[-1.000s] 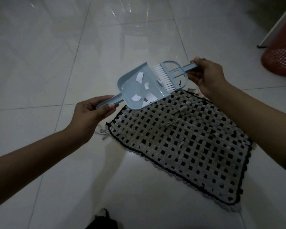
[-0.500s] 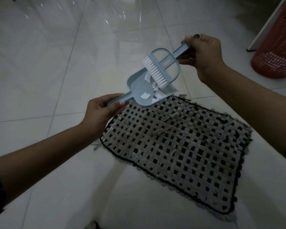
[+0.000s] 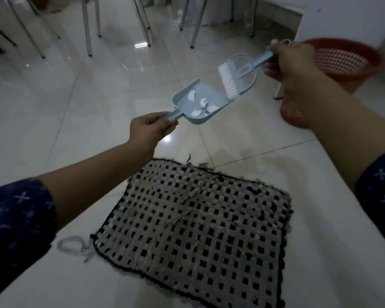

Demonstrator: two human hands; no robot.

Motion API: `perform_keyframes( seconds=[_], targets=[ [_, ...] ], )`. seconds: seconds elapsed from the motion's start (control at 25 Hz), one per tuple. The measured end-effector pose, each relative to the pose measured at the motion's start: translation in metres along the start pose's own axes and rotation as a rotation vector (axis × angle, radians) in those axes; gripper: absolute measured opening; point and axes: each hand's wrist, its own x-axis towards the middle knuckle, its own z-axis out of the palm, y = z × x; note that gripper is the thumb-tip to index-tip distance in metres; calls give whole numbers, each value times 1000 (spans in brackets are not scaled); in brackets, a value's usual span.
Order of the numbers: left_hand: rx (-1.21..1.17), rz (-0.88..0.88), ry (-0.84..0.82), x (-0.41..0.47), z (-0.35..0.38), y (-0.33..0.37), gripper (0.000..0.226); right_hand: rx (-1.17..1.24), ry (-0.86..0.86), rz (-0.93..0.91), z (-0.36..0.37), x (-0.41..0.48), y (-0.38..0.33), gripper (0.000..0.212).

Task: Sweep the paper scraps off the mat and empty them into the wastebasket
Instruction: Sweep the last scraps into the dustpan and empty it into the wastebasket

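A single wide-angle view is given, taken from the head and aimed forward and down at the floor [image 3: 98, 107]. The mat [image 3: 193, 230] is seen near and low, the wastebasket [image 3: 347, 61] far right, chair legs [image 3: 89, 30] along the far edge. Both forearms are framed close.

We wore dark navy sleeves printed with small pale crosses: the left sleeve [image 3: 16, 221] at eight o'clock, ending near the elbow, the right sleeve [image 3: 380, 187] at four o'clock. Our forearms, left hand [image 3: 149, 130] and right hand [image 3: 291, 63] were bare.
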Motion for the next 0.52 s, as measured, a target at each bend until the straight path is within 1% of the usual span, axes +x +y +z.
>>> perform_keyframes(
  seconds=[0.04, 0.12, 0.2, 0.28, 0.32, 0.4, 0.44, 0.52],
  targets=[
    [-12, 7, -7, 8, 19, 3, 29, 63, 60, -20, -10, 9, -2, 12],
    [-53, -4, -22, 25, 66, 5, 27, 160, 211, -81, -38, 26, -5, 23],
    [-85, -40, -26, 41, 114, 6, 26, 167, 385, -198, -66, 40, -5, 32],
    [-104, -67, -33, 60, 161, 8, 27, 170, 525, -317, -93, 53, -5, 35],
    [-103, -73, -37, 71, 187, 9, 27, 165, 583, -374, -108, 60, -3, 34],
    [-73, -51, -50, 94, 233, 14, 25, 106, 711, -451, -127, 73, 4, 25],
    [-39, -19, -62, 105, 256, 17, 24, 112, 752, -465, -133, 78, 9, 20],
    [67, 83, -55, 125, 299, 21, 22, 147, 778, -460, -143, 91, 22, 14]
  ],
)
